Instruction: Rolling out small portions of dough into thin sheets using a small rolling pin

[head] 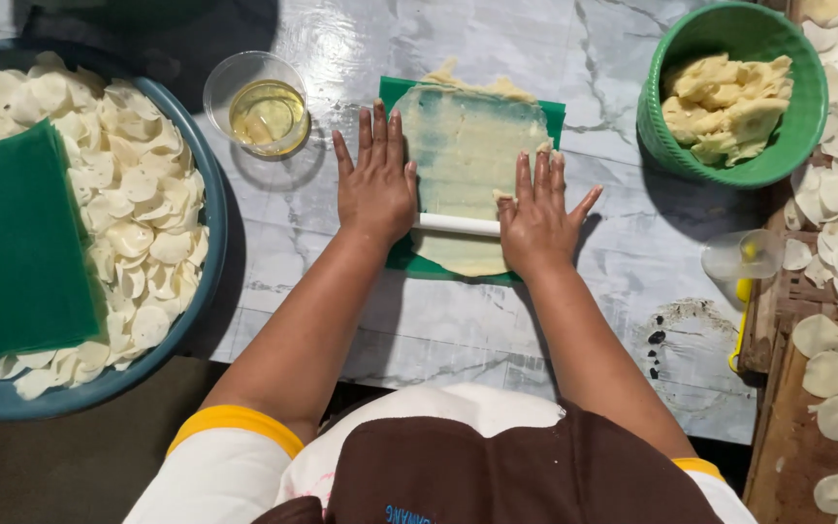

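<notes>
Hands: left (376, 186), right (535, 215) flat on white roller (456, 225) | dough sheet (467, 155) beneath

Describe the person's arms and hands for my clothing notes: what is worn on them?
Both forearms are bare from above the elbow down. The left hand and right hand wear no gloves; no rings or wristbands are visible. Short white sleeves end in yellow cuffs: left sleeve, right sleeve. A dark brown apron covers the white top at the chest.

Both hands — left hand (376, 186), right hand (536, 219) — flat on white roller (456, 225) over thin dough sheet (467, 146)
</notes>
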